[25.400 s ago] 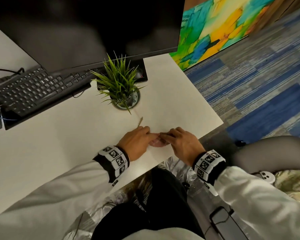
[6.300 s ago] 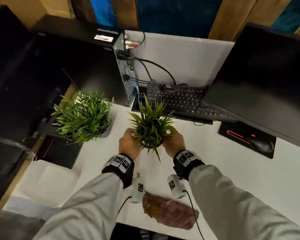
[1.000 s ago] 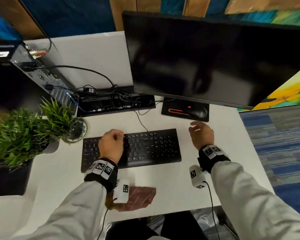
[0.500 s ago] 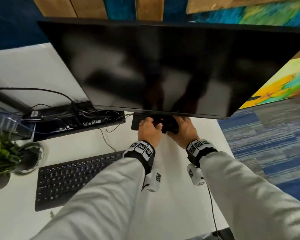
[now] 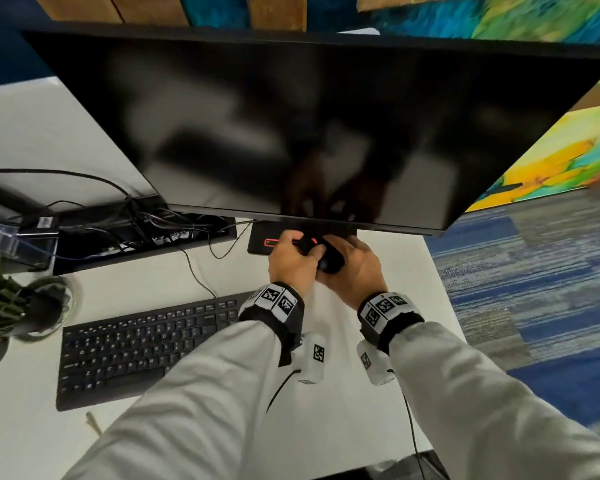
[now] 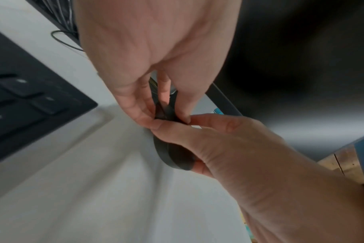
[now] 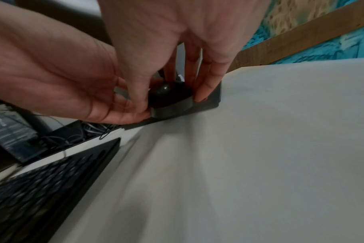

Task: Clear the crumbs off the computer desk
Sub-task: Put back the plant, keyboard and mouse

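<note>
**Grey sleeves, tagged wristbands**

Both arms wear light grey sleeves (image 5: 194, 386). Each wrist carries a black band faced with white square-pattern markers (image 5: 274, 299) — the right band (image 5: 385, 308) alike. A white tagged module (image 5: 312, 358) hangs at each band's 6 o'clock, trailing a thin black cable (image 5: 281, 386).

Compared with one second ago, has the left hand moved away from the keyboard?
Yes. The left hand has left the keyboard and gone up and right, to the mouse below the monitor.
</note>
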